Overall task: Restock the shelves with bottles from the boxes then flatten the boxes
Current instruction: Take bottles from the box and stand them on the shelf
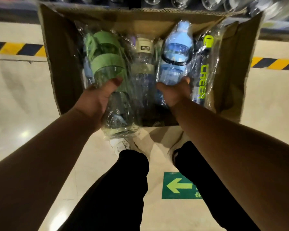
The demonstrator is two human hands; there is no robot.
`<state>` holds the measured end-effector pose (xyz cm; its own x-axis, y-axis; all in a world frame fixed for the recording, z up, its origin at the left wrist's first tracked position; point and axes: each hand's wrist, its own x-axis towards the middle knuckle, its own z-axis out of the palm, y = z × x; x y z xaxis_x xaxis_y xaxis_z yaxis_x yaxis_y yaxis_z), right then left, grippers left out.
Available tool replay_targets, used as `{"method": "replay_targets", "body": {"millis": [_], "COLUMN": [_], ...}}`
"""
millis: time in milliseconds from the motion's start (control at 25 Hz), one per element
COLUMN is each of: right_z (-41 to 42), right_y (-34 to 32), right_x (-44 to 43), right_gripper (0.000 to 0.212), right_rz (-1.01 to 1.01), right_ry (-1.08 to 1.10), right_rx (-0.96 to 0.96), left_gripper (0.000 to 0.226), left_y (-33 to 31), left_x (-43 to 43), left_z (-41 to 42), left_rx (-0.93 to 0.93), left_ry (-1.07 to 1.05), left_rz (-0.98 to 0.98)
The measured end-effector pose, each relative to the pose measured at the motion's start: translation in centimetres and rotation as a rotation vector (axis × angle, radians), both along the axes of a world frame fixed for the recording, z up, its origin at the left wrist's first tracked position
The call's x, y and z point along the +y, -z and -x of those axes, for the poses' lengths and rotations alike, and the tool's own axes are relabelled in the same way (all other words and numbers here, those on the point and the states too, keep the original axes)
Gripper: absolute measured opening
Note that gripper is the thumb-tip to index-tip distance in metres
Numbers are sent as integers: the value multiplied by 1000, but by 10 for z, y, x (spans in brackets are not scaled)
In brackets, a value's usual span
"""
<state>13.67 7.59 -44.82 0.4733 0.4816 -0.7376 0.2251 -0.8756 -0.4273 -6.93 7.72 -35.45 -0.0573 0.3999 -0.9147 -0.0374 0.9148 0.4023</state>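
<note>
A box (60, 64) stood open on the floor (23, 97), filling the view from 10 to 2 o'clock, its flaps spread outward. Inside lay bottles, each wrapped in clear crinkled film.

The left hand (97, 97) gripped the green bottle (107, 60) around its clear lower body, with the thumb curled over the top and the fingers hidden beneath. That bottle lay at the 9 o'clock side of the box, its green cap toward 12. Its base jutted past the near box edge at 6, above a white shoe (119, 145).

The right hand (175, 92) gripped the blue bottle (175, 47) low on its body, thumb on the 9 o'clock side and fingers wrapped round the far side. The bottle pointed its cap toward 12, right of the box's middle. Whether it rested on the others or was raised clear I could not tell.

Between the two held bottles lay a clear bottle (143, 64) with a cream lid. At 3 o'clock of the blue one, touching its film, lay a dark bottle (202, 72) with lime lettering.

Striped tape (15, 49) in yellow and black ran across the floor at 9 and 3 o'clock of the box. A green arrow sign (178, 185) sat on the floor at 5 o'clock, pointing toward 9. Black trouser legs (123, 189) filled the view at 6. A shelf (173, 1) with blurred glassware edged the top at 12.
</note>
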Motion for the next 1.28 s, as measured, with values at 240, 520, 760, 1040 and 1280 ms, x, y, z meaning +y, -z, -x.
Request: {"method": "replay_targets", "body": {"millis": [240,520,760,1040,1280], "right_z": [-2,-14,-28,-96,-239], "right_y": [-138,-404,-595,-711,-765], "right_x": [-25,-61,-91,-130,-187], "right_gripper": [70,32,61,65,67], "right_rz": [-127,-271,-543,-748,-857], "right_ry": [141,30,14,-9,-22], "right_rx": [207,369,391,404,268], "left_gripper": [26,39,48,86,58], "left_y": [-87,-319,-504,-620,-677], "left_x": [-8,-12,-35,-66,-115], "left_z": [-24,-42,-53,-126,-276], "left_rx": [6,-136,-188,-146,-192], "left_ry": [61,99,183,324,396], "left_rz": [-218,-402,-658,-859,-954]}}
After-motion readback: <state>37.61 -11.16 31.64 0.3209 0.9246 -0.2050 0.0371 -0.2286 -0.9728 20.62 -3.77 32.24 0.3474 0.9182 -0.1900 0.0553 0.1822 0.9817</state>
